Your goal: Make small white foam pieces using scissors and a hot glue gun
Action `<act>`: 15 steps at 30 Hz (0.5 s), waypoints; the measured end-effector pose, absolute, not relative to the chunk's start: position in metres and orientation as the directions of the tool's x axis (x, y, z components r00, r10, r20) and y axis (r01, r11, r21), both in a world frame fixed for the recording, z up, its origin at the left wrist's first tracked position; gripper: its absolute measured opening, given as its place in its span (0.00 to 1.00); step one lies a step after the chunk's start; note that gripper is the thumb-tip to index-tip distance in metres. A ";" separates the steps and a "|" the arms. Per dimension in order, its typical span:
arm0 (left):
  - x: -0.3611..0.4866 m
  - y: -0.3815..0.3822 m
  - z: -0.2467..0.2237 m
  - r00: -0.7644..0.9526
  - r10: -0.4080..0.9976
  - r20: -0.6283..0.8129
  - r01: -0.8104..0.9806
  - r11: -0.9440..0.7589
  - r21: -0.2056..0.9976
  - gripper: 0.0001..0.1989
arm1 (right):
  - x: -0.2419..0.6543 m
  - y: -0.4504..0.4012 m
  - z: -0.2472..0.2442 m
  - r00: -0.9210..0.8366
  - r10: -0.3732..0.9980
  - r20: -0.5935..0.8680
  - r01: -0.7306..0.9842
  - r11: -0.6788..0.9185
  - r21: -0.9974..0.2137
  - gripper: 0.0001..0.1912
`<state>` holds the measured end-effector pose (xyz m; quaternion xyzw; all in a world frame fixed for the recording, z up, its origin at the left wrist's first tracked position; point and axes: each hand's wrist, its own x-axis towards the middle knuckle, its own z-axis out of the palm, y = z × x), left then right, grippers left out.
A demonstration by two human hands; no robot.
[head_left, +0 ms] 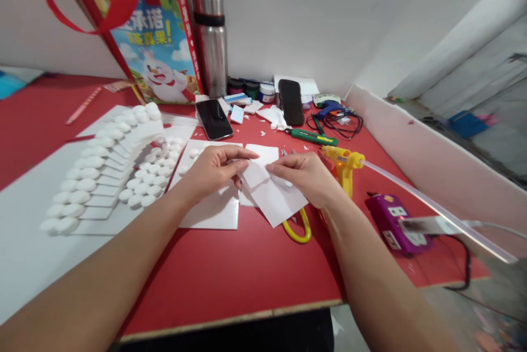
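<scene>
Between my two hands is a sheet of white paper (278, 201), with a smaller folded flap at its upper left. My left hand (218, 168) pinches the flap's left side between thumb and fingers. On the upper right edge, my right hand (307, 173) grips the same sheet with its fingertips. Beneath them lie a white board (216, 212) and another white piece (263, 151). Yellow-handled scissors (302, 234) stick out from under the sheet. Beside my right hand stands a yellow glue gun (346, 165) with a long clear glue stick (432, 212).
At left, a stepped white model (102, 176) edged with round white discs covers a large board. A gift bag (160, 61), a steel flask (212, 44), phones (214, 118) and a green cutter (313, 137) line the back. A purple power strip (395, 223) sits right.
</scene>
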<state>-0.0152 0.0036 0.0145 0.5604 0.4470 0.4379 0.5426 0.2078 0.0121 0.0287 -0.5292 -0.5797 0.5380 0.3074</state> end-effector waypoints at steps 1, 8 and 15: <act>-0.015 0.004 0.014 0.222 0.975 0.003 0.022 -0.008 1.000 0.12 | 0.208 0.012 0.029 -0.244 0.949 -0.200 0.304 -0.121 -0.945 0.15; -0.016 0.004 0.007 0.223 0.972 -0.069 0.048 0.060 0.997 0.14 | 0.206 0.013 0.029 -0.332 0.939 -0.089 0.332 0.028 -0.943 0.10; -0.014 0.003 0.015 0.202 0.977 -0.063 0.108 0.041 0.993 0.08 | 0.204 0.011 0.030 -0.351 0.928 -0.125 0.328 -0.003 -0.945 0.12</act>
